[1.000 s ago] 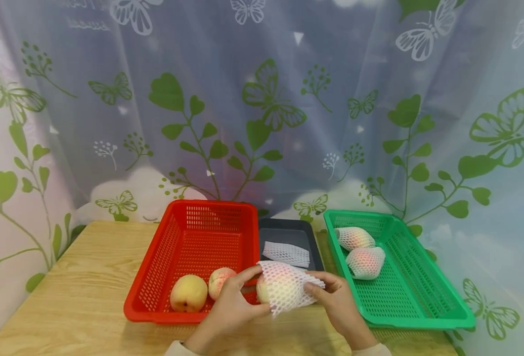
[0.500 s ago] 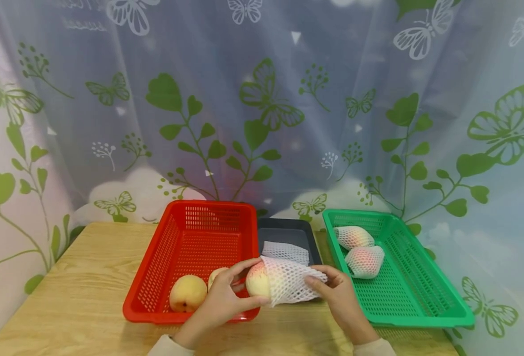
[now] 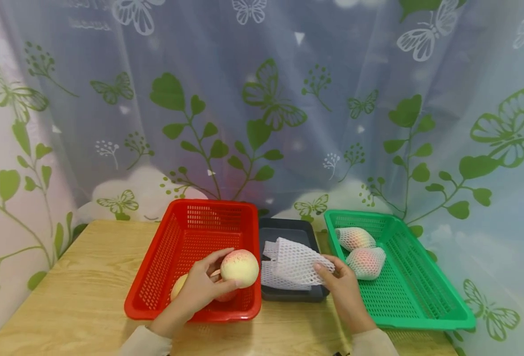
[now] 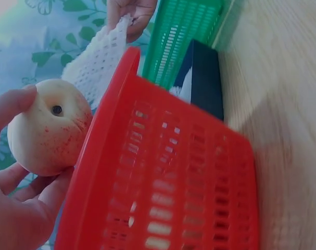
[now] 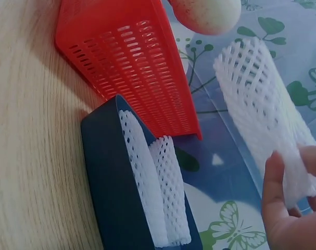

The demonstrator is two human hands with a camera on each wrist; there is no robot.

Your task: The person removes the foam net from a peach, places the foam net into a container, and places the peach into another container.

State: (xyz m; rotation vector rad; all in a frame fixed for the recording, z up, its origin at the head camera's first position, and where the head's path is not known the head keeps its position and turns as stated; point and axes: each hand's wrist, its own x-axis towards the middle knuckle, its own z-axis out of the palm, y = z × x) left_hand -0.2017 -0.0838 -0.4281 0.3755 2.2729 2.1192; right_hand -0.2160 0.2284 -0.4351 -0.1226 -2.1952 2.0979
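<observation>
Holding a bare peach (image 3: pixel 240 268) above the red basket (image 3: pixel 151 314), near its right rim, the left hand (image 3: pixel 199 289) had its fingers curled round the fruit. The right hand (image 3: pixel 345 291) pinched a white mesh sleeve (image 3: pixel 297 262) by its right end, over the dark tray (image 3: pixel 288 296). The sleeve's long axis ran leftward from the pinch; its free end lay toward the peach, apart from it and nearer the left hand than its pinched end.

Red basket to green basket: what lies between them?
The dark tray with white foam nets in it; over it, the right hand holds another net. The head view shows this.
</observation>
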